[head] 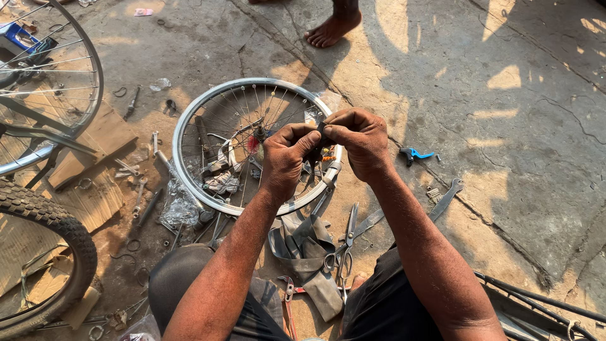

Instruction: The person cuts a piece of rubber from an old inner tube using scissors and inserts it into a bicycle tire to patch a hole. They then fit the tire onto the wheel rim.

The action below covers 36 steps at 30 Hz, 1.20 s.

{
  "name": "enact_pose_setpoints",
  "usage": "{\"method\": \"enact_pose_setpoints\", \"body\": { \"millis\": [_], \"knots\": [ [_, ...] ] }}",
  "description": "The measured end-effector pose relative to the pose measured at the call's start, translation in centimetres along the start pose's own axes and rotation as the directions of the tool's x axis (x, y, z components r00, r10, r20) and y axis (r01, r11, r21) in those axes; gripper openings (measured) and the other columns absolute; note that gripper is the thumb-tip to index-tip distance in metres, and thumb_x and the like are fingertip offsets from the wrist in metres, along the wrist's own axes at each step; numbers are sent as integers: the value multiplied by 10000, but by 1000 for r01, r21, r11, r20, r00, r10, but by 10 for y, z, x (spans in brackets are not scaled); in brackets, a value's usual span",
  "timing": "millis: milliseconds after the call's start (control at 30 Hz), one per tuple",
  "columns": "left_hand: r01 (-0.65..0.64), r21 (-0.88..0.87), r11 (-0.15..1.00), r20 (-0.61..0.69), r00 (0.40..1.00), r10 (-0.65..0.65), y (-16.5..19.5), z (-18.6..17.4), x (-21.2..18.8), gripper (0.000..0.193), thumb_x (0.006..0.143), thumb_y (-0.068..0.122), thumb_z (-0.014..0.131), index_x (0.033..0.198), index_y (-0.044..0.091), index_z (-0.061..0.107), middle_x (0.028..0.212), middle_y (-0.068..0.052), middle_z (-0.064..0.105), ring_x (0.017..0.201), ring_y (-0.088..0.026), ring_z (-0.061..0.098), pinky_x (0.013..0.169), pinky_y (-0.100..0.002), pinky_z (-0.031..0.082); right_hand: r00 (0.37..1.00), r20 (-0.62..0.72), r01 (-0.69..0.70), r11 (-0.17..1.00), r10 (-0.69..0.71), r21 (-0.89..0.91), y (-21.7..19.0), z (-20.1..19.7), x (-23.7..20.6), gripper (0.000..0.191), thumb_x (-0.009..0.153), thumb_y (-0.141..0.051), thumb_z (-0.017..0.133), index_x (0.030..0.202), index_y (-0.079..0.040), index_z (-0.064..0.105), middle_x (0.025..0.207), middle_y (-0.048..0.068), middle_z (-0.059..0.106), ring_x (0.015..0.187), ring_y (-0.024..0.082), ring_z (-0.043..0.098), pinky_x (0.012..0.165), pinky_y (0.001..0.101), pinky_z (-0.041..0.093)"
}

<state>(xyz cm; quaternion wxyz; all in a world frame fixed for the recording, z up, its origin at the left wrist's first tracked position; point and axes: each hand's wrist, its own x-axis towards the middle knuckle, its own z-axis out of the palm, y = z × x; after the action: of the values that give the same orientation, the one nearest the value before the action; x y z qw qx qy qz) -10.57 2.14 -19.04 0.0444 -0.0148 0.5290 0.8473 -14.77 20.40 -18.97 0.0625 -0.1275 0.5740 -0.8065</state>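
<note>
Above the rim (pixel 189 120), both hands meet: left hand (pixel 285 158) and right hand (pixel 358 142) fingers pinched shut on one small dark part (pixel 321 127), held between thumb and fingertips, kind unclear. Part sits over the rim's right side, near the hub (pixel 259 132). Below the rim: scissors (pixel 344 249) on a grey rubber strip (pixel 303 249). Right of the rim: blue lever (pixel 413 153), flat wrench (pixel 445 198). Left of the rim: scattered tools, cardboard, tyre (pixel 47 221). Beyond the rim: someone's bare foot (pixel 332 26).
</note>
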Motion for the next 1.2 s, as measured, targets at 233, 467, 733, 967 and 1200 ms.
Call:
{"method": "enact_pose_setpoints", "body": {
  "millis": [233, 467, 733, 967, 1200],
  "knots": [
    [-43, 1, 999, -39, 998, 43, -4, -1, -1, 202, 949, 116, 737, 1097, -22, 724, 938, -74, 747, 823, -101, 718, 732, -247, 608, 1000, 12, 10, 1000, -10, 6, 4, 5, -1, 98, 900, 18, 767, 947, 38, 684, 986, 145, 719, 858, 191, 726, 783, 342, 636],
    [140, -197, 970, 97, 988, -123, 11, -20, 5, 164, 950, 96, 737, 1064, -22, 721, 840, -86, 726, 658, -119, 675, 572, -250, 570, 922, 275, -247, 961, 273, -125, 0, -9, 3, 512, 891, -205, 757, 1336, -21, 585, 1188, 94, 707, 1128, 148, 679, 1017, 349, 549],
    [219, 17, 976, 133, 967, -219, 33, -31, -1, 170, 915, 98, 769, 1039, -15, 745, 824, -81, 741, 634, -101, 651, 538, -235, 526, 793, 448, -411, 906, 412, -104, 19, -22, 6, 268, 986, -178, 753, 1109, 50, 681, 951, 99, 735, 894, 172, 716, 822, 341, 614],
    [140, 395, 908, 164, 962, -219, 44, -29, -1, 143, 857, 96, 797, 978, 19, 797, 853, -82, 787, 717, -104, 725, 640, -242, 600, 869, 305, -316, 912, 389, -262, -1, -25, 1, 256, 971, -230, 778, 1057, 11, 756, 801, 18, 637, 693, 72, 543, 587, 227, 422],
    [-79, 702, 708, 170, 984, -59, 36, -22, -3, 117, 881, 141, 777, 978, 82, 807, 912, -24, 774, 824, -100, 732, 732, -258, 613, 909, 281, -111, 829, 308, -548, -20, 0, -8, 150, 884, -157, 787, 995, -63, 751, 833, -11, 731, 773, 65, 674, 676, 242, 559]
  ]
}}
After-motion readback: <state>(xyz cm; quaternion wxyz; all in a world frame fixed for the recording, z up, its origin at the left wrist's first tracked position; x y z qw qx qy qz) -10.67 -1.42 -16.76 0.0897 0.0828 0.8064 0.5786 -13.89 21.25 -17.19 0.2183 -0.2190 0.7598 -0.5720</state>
